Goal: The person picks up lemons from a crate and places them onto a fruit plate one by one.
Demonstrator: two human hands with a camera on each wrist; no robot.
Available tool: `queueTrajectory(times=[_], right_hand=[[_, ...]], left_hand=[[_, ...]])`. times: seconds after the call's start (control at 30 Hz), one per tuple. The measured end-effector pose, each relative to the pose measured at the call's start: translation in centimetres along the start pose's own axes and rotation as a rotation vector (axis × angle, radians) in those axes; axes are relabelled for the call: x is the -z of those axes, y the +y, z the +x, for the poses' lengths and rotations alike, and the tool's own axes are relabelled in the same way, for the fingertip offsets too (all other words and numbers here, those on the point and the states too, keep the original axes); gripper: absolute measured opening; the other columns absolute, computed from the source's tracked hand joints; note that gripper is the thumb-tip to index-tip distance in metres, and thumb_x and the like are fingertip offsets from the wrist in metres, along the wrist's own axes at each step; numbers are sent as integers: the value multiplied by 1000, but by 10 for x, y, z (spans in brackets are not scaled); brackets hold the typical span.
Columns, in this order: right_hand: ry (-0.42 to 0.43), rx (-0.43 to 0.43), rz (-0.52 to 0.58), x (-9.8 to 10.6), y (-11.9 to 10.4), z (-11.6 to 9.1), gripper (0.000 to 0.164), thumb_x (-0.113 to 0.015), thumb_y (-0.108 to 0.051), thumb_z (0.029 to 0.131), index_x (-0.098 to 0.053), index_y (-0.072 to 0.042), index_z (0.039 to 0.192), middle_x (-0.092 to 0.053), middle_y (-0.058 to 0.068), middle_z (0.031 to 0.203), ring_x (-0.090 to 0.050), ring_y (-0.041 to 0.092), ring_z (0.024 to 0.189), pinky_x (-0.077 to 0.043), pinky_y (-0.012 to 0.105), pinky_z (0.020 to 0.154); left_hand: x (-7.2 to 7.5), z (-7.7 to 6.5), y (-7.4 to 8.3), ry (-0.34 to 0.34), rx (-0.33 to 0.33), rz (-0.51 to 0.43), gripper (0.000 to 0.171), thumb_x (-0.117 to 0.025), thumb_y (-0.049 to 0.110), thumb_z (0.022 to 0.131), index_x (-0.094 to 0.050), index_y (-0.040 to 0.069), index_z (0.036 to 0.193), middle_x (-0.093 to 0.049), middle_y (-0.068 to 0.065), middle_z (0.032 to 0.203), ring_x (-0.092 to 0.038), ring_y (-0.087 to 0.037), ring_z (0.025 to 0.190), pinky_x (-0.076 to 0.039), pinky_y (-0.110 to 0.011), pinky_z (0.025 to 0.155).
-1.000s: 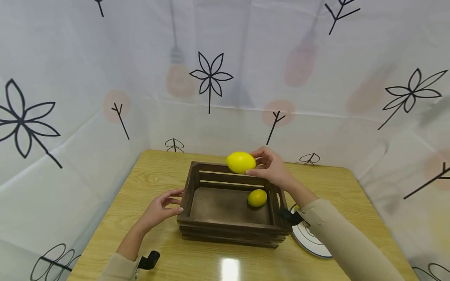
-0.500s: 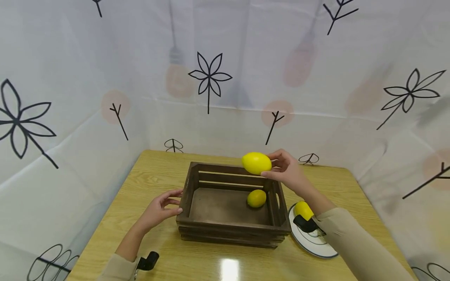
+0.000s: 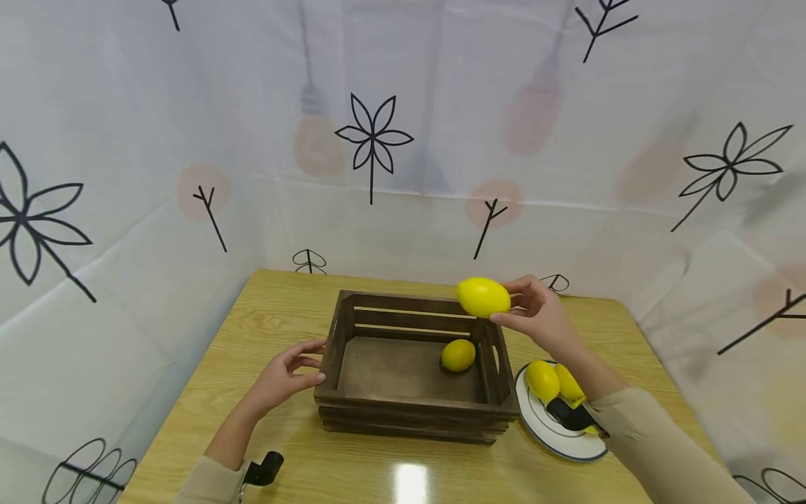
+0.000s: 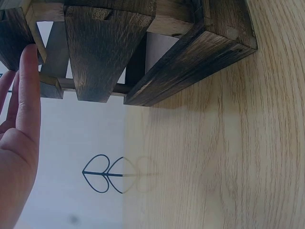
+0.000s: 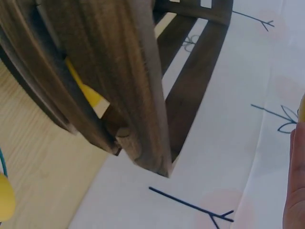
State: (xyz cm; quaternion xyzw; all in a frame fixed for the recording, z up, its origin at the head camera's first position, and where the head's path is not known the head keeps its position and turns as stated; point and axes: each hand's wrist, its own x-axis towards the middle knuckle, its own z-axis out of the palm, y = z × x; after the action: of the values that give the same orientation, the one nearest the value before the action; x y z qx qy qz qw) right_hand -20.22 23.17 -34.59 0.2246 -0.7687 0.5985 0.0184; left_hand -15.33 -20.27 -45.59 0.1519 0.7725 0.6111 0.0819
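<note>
A dark brown slatted wooden crate stands on the table, with one lemon inside near its right end. My left hand rests its fingertips against the crate's left end, fingers fairly straight. In the left wrist view, a finger of the left hand reaches up along the crate's slats. Over the crate's back right corner, my right hand pinches another lemon between thumb and fingers. The right wrist view catches only part of the right hand at its edge, beside the crate.
Right of the crate sits a white plate with a dark rim, bearing yellow lemons, partly hidden by the right wrist's black camera mount. White patterned cloth hangs behind and beside the wooden table.
My right hand has moved right with the lemon, from over the crate's back middle to its back right corner. More of the plate and its lemons shows. The left hand stays put.
</note>
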Motion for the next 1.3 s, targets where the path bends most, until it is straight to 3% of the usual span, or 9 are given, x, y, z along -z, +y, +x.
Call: queueTrajectory(times=[0.27, 0.5, 0.77, 1.0, 1.3], right_hand=[[44, -4, -35, 11, -1, -15, 36, -67, 5, 82, -49, 0, 113, -58, -2, 109, -61, 13, 88, -51, 24, 73], [61, 13, 42, 18, 5, -27, 36, -64, 11, 82, -50, 1, 113, -57, -3, 115, -61, 12, 88, -51, 23, 73], [111, -89, -18, 26, 13, -47, 34, -66, 2, 84, -50, -5, 114, -57, -6, 108, -61, 10, 86, -51, 22, 71], [137, -85, 45, 32, 27, -63, 34, -63, 7, 84, -50, -4, 114, -54, -2, 111, -57, 9, 91, -50, 21, 74], [210, -146, -5, 35, 42, -83, 34, -65, 5, 83, -50, -2, 113, -54, -7, 111, -57, 6, 91, -49, 18, 73]], left_hand=[[-1, 0, 0, 1, -10, -1, 57, -68, 12, 86, -44, 6, 137, -45, -18, 130, -52, -24, 107, -50, -34, 78], [0, -1, -1, 5, -15, 5, 56, -67, 11, 86, -45, 6, 137, -46, -18, 130, -53, -24, 107, -50, -33, 78], [-1, 0, 0, 7, -23, 9, 56, -67, 11, 86, -45, 6, 137, -46, -19, 130, -53, -26, 107, -50, -34, 78], [-1, 0, -1, 3, -28, 1, 56, -67, 10, 86, -44, 5, 137, -46, -19, 130, -52, -28, 107, -50, -34, 78], [-2, 0, -1, 4, -36, 0, 55, -67, 10, 86, -45, 6, 137, -46, -19, 130, -53, -23, 106, -50, -33, 78]])
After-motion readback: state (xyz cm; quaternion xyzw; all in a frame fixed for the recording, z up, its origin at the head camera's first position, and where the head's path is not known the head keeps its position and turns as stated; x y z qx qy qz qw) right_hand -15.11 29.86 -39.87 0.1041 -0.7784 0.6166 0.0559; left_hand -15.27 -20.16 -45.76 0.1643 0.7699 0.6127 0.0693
